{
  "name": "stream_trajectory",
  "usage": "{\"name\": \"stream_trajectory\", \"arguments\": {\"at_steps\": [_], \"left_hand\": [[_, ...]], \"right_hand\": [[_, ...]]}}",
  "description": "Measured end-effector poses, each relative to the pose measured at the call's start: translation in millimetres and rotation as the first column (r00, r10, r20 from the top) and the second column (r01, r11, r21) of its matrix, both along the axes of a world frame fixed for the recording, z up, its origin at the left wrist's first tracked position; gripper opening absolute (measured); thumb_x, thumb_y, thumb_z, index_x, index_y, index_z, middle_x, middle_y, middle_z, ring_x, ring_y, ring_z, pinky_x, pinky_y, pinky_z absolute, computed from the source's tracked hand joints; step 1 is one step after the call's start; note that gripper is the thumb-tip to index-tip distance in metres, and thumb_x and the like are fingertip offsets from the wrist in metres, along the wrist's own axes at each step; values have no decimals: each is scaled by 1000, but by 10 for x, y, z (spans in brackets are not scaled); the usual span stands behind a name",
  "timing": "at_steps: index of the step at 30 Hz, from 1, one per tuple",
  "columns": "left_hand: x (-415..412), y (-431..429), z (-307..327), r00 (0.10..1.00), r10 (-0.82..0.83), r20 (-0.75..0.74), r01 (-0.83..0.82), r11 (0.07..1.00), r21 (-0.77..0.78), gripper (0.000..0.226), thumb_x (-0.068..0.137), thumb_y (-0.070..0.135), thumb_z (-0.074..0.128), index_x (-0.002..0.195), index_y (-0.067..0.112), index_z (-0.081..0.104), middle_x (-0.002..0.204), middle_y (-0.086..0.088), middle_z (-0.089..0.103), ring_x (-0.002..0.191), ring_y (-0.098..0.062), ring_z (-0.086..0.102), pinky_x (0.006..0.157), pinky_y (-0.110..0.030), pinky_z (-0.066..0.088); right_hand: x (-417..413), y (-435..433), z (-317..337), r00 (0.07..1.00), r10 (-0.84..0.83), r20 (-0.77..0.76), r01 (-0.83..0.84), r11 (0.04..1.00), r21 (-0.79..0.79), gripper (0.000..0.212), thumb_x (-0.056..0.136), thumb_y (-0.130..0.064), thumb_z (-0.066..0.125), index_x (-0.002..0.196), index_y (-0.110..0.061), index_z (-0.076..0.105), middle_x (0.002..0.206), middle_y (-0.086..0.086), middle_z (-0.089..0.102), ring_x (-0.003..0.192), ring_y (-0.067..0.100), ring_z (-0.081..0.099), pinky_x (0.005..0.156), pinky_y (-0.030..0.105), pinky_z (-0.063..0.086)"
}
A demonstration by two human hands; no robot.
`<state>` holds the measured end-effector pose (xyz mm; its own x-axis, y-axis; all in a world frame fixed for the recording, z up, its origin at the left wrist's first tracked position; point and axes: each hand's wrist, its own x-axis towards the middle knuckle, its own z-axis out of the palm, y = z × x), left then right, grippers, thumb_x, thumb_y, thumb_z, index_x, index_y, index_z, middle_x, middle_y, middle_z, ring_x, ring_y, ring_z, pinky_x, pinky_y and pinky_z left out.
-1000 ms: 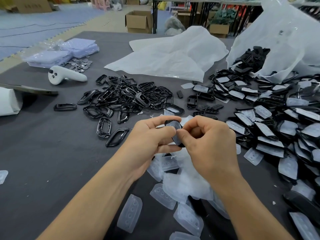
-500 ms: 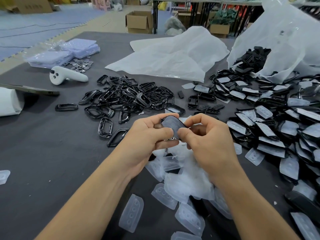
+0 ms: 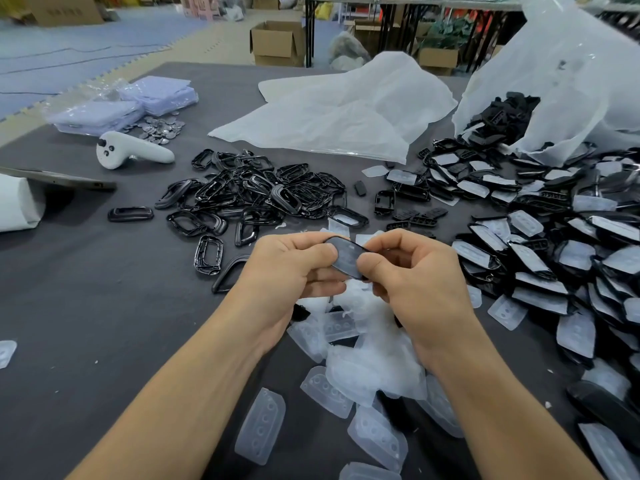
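Both of my hands hold one small black key-fob shell [image 3: 347, 258] with a translucent pad in it, a little above the table's middle. My left hand [image 3: 294, 271] pinches its left end between thumb and fingers. My right hand [image 3: 412, 278] pinches its right end, thumb on top. Under my hands lies a heap of translucent silicone button pads [image 3: 367, 358]. A pile of empty black frames [image 3: 256, 195] lies behind my left hand. To the right spreads a large pile of black shells fitted with pads [image 3: 540, 258].
The dark grey table [image 3: 86, 306] carries a white controller [image 3: 133, 154], a phone [image 3: 59, 178] leaning on a white roll, bagged lilac items [image 3: 124, 105] with small metal discs, a flat white bag [image 3: 339, 112] and an open clear bag [image 3: 554, 81] of black parts. Cardboard boxes stand on the floor beyond.
The shell has been turned between my fingers, so its broad face now shows toward me. Both hands stayed in about the same place above the pad heap.
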<state>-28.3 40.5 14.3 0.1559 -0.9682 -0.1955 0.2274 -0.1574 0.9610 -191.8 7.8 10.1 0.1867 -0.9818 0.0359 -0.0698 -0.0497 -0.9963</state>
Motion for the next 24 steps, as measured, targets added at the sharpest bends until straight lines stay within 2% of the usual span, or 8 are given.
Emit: {"name": "stream_trajectory", "arguments": {"at_steps": [3,6,8,12,16,19,21,24], "left_hand": [[-19,22,9,998,22,54,-21,999,-25,19,96,0,64,100,10,80,92,-14,80,73,-18,75,64,-24,60],[-27,41,18,953,67,294,-35,993,-113,21,91,8,73,90,26,84,83,-4,80,72,-11,70,61,-20,54],[-38,33,14,921,102,376,-47,987,-154,22,88,10,76,83,30,84,73,1,78,62,-5,65,55,-16,48],[-62,28,-3,893,163,419,-94,979,-179,26,86,7,77,77,31,83,67,2,76,58,-6,66,54,-16,49],[-93,56,-19,869,180,460,-82,971,-226,19,80,16,77,78,34,83,66,2,76,62,-17,72,59,-28,57],[-73,38,-33,842,210,497,-101,966,-237,19,78,21,77,80,39,82,67,6,76,66,-20,74,66,-37,61],[-61,23,-41,847,215,486,-111,966,-235,16,77,24,77,79,39,81,66,7,76,62,-12,72,63,-34,58],[-52,5,-61,863,227,452,-135,964,-227,14,76,27,76,79,39,82,66,8,76,59,-4,67,63,-29,52]], "right_hand": [[-2,2,-14,999,-48,-19,47,998,-47,23,86,-6,76,79,-29,76,61,-6,67,54,8,53,54,23,45],[-32,6,4,990,-56,-127,37,988,-147,24,87,-11,74,82,-34,77,69,-7,73,58,7,61,56,23,49],[-31,10,12,988,-51,-146,26,986,-168,25,88,-11,73,83,-35,78,70,-6,73,60,8,62,58,27,51],[-3,45,-1,976,-86,-201,40,974,-223,12,88,-22,75,81,-32,76,69,-7,72,62,9,64,61,32,55],[-1,73,-4,946,-124,-301,35,958,-286,13,89,-27,78,77,-28,72,68,-10,71,64,10,66,61,30,56],[-3,52,-30,930,-122,-348,10,952,-307,14,95,-25,71,81,-28,72,63,-10,66,57,9,58,55,26,48],[-10,38,-34,937,-105,-332,0,954,-300,18,98,-20,67,83,-28,73,61,-9,65,54,9,57,53,25,46],[-19,17,-15,982,-14,-188,-18,985,-171,20,98,-14,64,88,-28,75,63,0,70,56,14,65,57,33,54]]}}
